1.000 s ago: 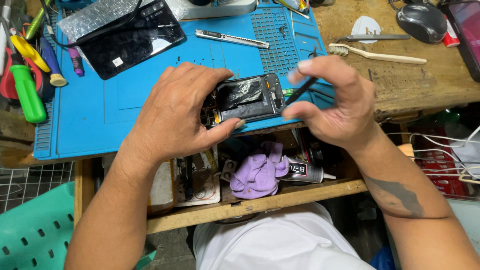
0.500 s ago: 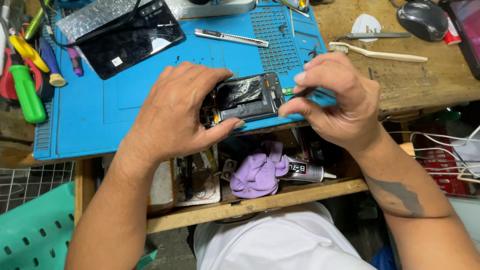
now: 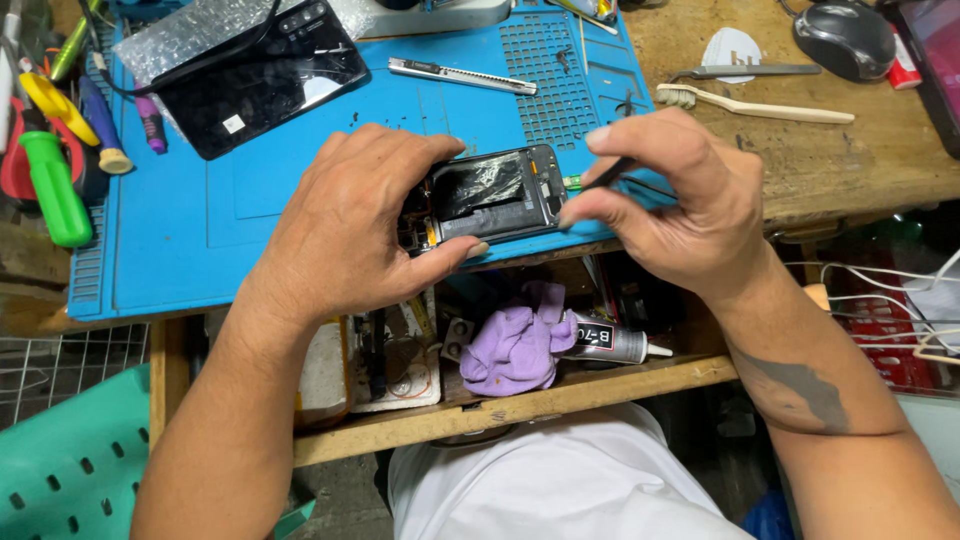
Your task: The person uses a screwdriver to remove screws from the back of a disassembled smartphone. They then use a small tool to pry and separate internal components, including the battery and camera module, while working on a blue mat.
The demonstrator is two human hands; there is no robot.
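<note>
My left hand (image 3: pixel 350 225) grips an opened phone (image 3: pixel 490 195) with its back off, holding it at the near edge of the blue work mat (image 3: pixel 180 250). The phone's dark inside faces up. My right hand (image 3: pixel 670 195) pinches a thin dark tool (image 3: pixel 605 178) whose tip rests at the phone's right end.
A black phone screen (image 3: pixel 255 85) lies at the mat's far left, a utility knife (image 3: pixel 460 75) behind the hands. Screwdrivers (image 3: pixel 55 190) lie at left, a brush (image 3: pixel 755 105) and mouse (image 3: pixel 845 35) at right. The open drawer below holds a purple cloth (image 3: pixel 515 345) and glue tube (image 3: pixel 605 340).
My right hand turned the thin tool and lowered its tip to the phone's right end. My left hand has kept the phone in place.
</note>
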